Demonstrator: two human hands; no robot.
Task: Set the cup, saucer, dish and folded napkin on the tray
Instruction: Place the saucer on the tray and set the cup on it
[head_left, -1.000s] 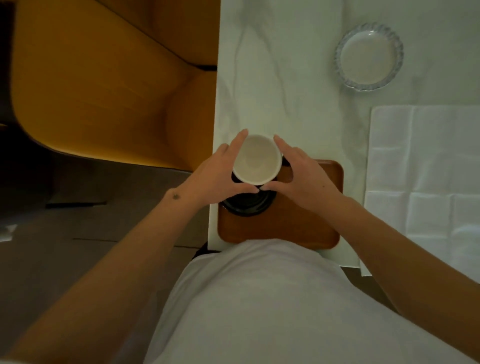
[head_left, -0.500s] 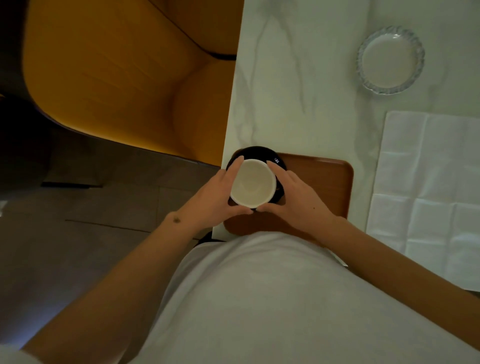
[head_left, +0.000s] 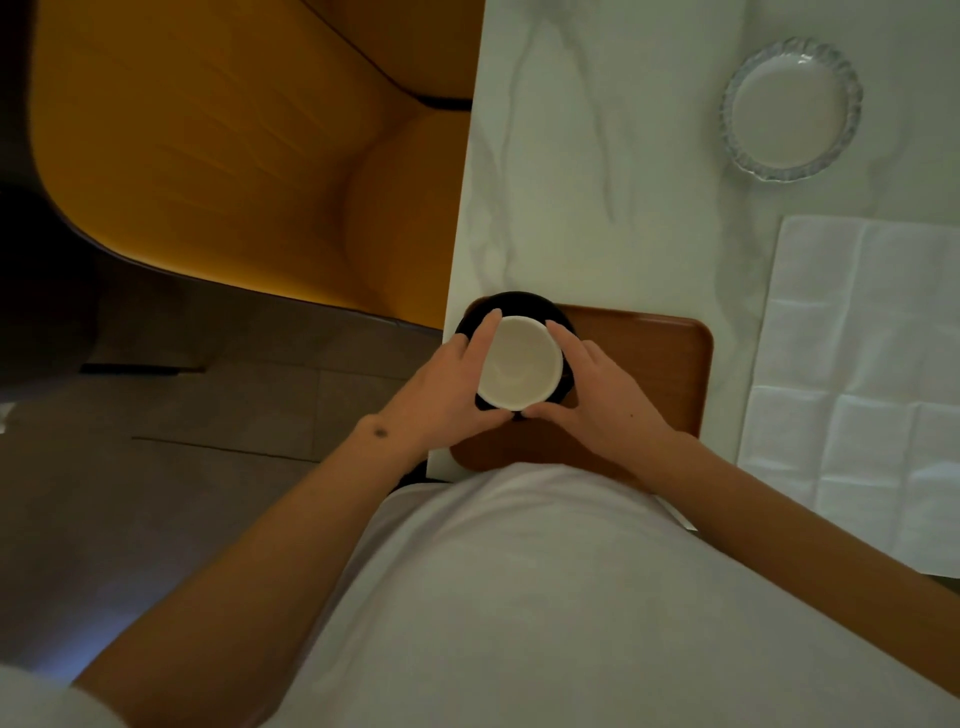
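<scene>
A white cup (head_left: 519, 362) sits over a black saucer (head_left: 511, 305) at the far left corner of the brown wooden tray (head_left: 654, 358). My left hand (head_left: 447, 395) wraps its left side and my right hand (head_left: 602, 400) wraps its right side, thumbs meeting at the near rim. Whether the cup rests on the saucer or hangs just above it, I cannot tell. A clear glass dish (head_left: 790, 108) with a fluted rim stands far right on the table. A white napkin (head_left: 872, 374) lies unfolded, creased into squares, right of the tray.
The white marble table (head_left: 582, 171) has its left edge beside the tray's left side. An orange upholstered chair (head_left: 234, 156) stands left of the table over a dark floor. My white shirt hides the tray's near edge.
The cup, in both hands, has come down from above the saucer to sit close over it. The view has shifted, so the table items appear further right and the tray nearer my body.
</scene>
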